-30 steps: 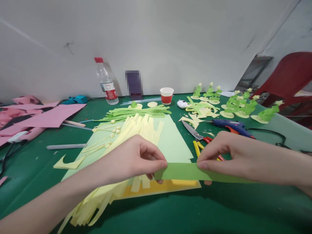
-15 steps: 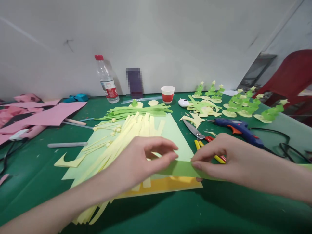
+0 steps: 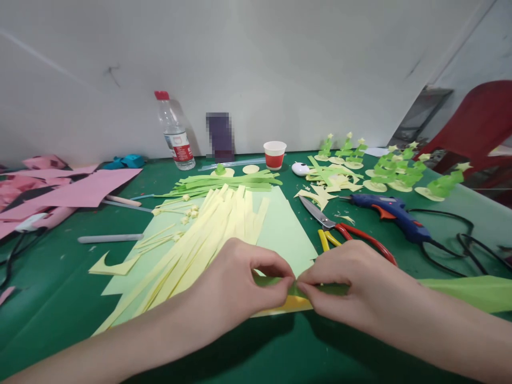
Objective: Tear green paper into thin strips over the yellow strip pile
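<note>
Both hands pinch one long green paper strip point(image 3: 472, 292) at nearly the same spot. Thumb and fingertips of my left hand point(image 3: 244, 277) press together on it. My right hand point(image 3: 356, 285) grips it just beside, its fingertips almost touching the left ones. To the right the strip runs out behind my right wrist. Beneath the hands lie pale green sheets point(image 3: 286, 229) and a yellow-orange sheet point(image 3: 294, 304). A bundle of pale yellow strips point(image 3: 212, 229) is spread by my left forearm. Red-handled scissors point(image 3: 320, 213) and a yellow-handled tool point(image 3: 324, 241) rest beyond my right hand.
At right lie a blue glue gun point(image 3: 388, 210) with its cord and green paper spirals topped with stars point(image 3: 400, 170). A paper cup point(image 3: 274, 156) and a water bottle point(image 3: 176, 138) stand by the wall. Green strips point(image 3: 224, 184), pink paper point(image 3: 84, 186) and a glue stick point(image 3: 110, 238) lie leftward.
My right hand has moved left and down along the green strip to meet my left hand. The left fingertips, apart before, are now pressed together on it.
</note>
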`<state>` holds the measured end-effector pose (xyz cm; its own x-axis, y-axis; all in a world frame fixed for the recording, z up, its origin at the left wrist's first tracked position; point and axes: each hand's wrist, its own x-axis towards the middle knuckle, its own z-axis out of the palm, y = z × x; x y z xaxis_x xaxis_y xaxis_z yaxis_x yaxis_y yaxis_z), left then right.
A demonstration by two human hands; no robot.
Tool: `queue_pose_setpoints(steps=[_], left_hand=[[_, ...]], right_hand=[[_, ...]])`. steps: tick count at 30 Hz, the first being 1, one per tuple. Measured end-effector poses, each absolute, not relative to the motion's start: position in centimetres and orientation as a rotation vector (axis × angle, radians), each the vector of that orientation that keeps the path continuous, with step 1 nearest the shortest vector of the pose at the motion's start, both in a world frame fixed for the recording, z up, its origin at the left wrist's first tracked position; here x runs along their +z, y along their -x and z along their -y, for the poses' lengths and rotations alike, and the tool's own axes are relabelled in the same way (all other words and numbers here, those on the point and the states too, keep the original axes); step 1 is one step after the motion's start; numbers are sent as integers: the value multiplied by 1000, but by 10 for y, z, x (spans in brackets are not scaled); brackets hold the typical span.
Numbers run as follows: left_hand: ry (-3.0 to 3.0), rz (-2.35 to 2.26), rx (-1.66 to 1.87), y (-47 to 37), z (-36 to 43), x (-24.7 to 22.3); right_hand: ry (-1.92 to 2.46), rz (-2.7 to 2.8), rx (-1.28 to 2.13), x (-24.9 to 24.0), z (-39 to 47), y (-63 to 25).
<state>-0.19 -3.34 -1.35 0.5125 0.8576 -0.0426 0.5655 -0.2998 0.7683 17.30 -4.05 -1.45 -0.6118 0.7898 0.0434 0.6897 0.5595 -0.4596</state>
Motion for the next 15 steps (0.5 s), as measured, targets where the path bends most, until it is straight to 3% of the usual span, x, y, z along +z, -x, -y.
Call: queue_pose_setpoints(steps=[15], left_hand=[[-1878,-1405,462,14,6,1]], right_hand=[[1358,2539,575,0,26,-187]])
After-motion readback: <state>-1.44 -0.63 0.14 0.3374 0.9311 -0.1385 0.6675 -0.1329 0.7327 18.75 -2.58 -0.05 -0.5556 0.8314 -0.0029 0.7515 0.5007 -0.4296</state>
